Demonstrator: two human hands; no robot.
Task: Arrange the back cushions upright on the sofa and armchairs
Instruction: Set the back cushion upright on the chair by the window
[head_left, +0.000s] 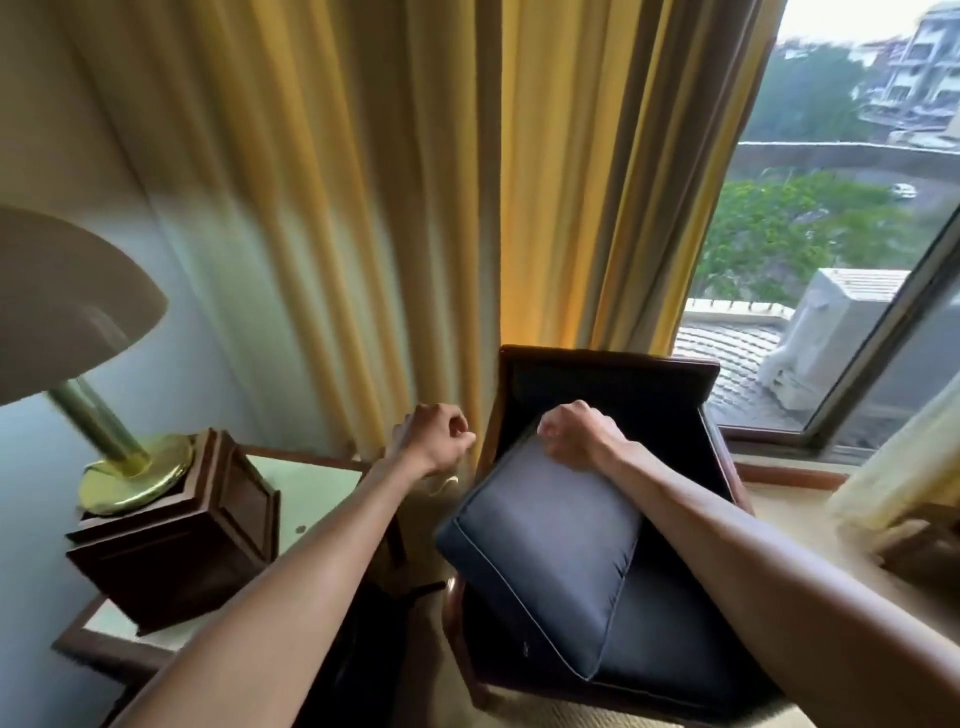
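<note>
cushion work is what i am seeing from the head camera: a dark blue back cushion with pale piping is lying tilted across the seat of the armchair, its upper edge leaning toward the chair's dark back and its lower corner hanging toward the front of the seat. it is not standing upright against the back. my right hand is curling into a fist at the cushion's top edge, fingers closed on the fabric there, the forearm crossing above the right side of the seat. my left hand is hovering just beside the chair's left arm, in front of the curtain; its fingers are curled together loosely and i am not seeing anything between them, and it is not touching the cushion. the yellow curtain is hanging in folds behind the chair. to the left, a glass-topped surface is carrying a dark wooden box, and a brass lamp is standing on the box, its pale shade blurred at the frame edge. a window to the right is showing trees and rooftops.
</note>
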